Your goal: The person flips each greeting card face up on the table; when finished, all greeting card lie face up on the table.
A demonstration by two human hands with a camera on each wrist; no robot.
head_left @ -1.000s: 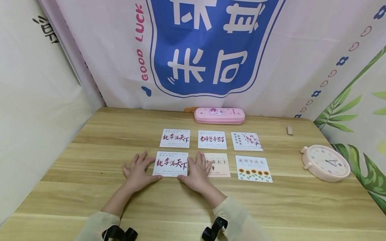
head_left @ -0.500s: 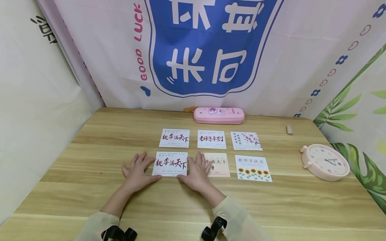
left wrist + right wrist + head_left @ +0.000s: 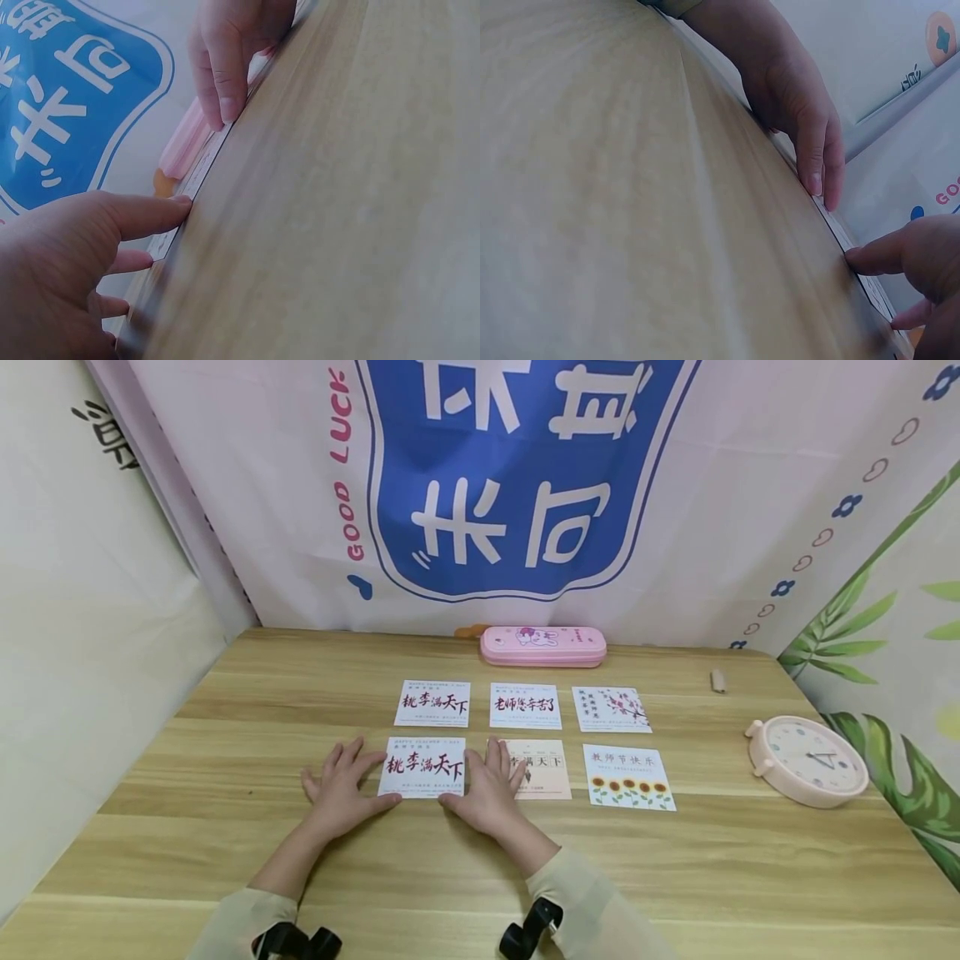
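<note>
In the head view a white card with dark red Chinese lettering [image 3: 422, 767] lies flat on the table at the front left of two rows of cards. My left hand [image 3: 339, 795] touches its left edge, fingers spread, thumb at the lower left corner. On the other side my right hand [image 3: 489, 795] touches the right edge, with its thumb at the lower right corner. The right fingers cover the left part of a cream card [image 3: 546, 770]. Both wrist views show the thumbs on the card's near edge, the left thumb [image 3: 161, 214] and the right thumb [image 3: 877, 253].
Behind lie a similar red-lettered card [image 3: 432, 703], another red-lettered card [image 3: 525, 707] and a blossom card [image 3: 612, 709]. A sunflower card [image 3: 628, 777] is at the front right. Farther off are a pink pencil case [image 3: 543, 647], a small beige piece [image 3: 717, 681] and a pink clock [image 3: 808, 762].
Both hands keep their places at the card's edges, and the cards lie as before. Only the head view has shifted slightly.
</note>
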